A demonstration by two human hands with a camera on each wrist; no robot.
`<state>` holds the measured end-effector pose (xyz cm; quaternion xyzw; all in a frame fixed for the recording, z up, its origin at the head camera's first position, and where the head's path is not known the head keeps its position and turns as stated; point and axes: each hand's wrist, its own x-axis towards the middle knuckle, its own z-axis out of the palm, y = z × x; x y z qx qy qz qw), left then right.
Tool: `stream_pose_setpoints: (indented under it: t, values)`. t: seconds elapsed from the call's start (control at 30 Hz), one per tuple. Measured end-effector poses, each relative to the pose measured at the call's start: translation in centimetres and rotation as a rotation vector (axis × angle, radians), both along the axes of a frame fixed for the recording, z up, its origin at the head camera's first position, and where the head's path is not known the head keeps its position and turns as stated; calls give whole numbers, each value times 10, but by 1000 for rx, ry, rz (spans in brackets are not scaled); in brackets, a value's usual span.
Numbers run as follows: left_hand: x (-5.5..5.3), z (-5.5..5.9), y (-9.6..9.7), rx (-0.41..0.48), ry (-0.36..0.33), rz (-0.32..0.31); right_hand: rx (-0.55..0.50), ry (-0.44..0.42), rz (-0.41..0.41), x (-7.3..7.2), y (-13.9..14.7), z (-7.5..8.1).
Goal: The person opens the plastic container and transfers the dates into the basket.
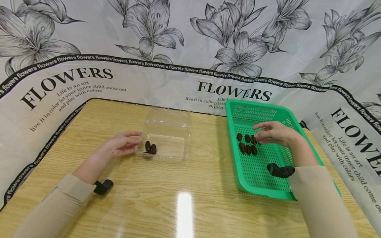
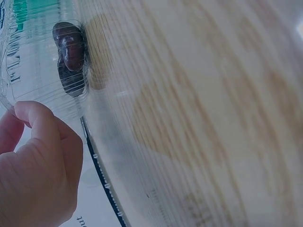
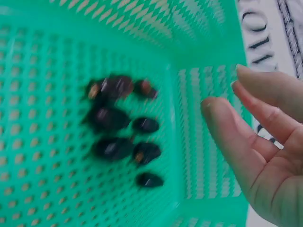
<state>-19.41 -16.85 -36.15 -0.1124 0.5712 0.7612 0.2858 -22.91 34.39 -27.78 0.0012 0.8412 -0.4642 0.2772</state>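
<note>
A clear plastic container [image 1: 168, 134] sits mid-table with two dark brown dates [image 1: 150, 147] in its near left corner. My left hand [image 1: 134, 139] rests against its left side with relaxed fingers and holds nothing. In the left wrist view the same dates [image 2: 70, 52] show through the ribbed wall above my left hand [image 2: 35, 142]. A green mesh basket [image 1: 262, 178] on the right holds several dates [image 1: 247, 145]. My right hand [image 1: 259, 134] hovers just over them, fingers loosely extended and empty. In the right wrist view these dates [image 3: 123, 130] lie left of my right hand [image 3: 236, 113].
The wooden table [image 1: 166, 205] is backed and flanked by a white flower-print sheet [image 1: 190, 49]. Black wrist mounts [image 1: 103, 187] sit on both beige sleeves. Bare tabletop lies between container and basket and along the front edge.
</note>
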Motion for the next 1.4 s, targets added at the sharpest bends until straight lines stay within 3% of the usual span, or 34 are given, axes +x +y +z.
stream_pose_setpoints:
  t: [0.33, 0.63, 0.8, 1.1, 1.4]
  values:
    - [-4, -2, 0, -3, 2, 2, -178, 52, 25, -5, -57, 27]
    - [-1, -2, 0, -2, 10, 13, -246, 54, 43, -11, -111, 26]
    - [0, -3, -1, -8, 10, 15, -261, 50, 79, -16, -140, 19]
    - [0, -2, -3, -6, 12, 20, -287, -32, 144, -19, -195, -3]
    - [-1, -3, -2, 10, 6, 16, -254, -93, 191, -18, -241, -28]
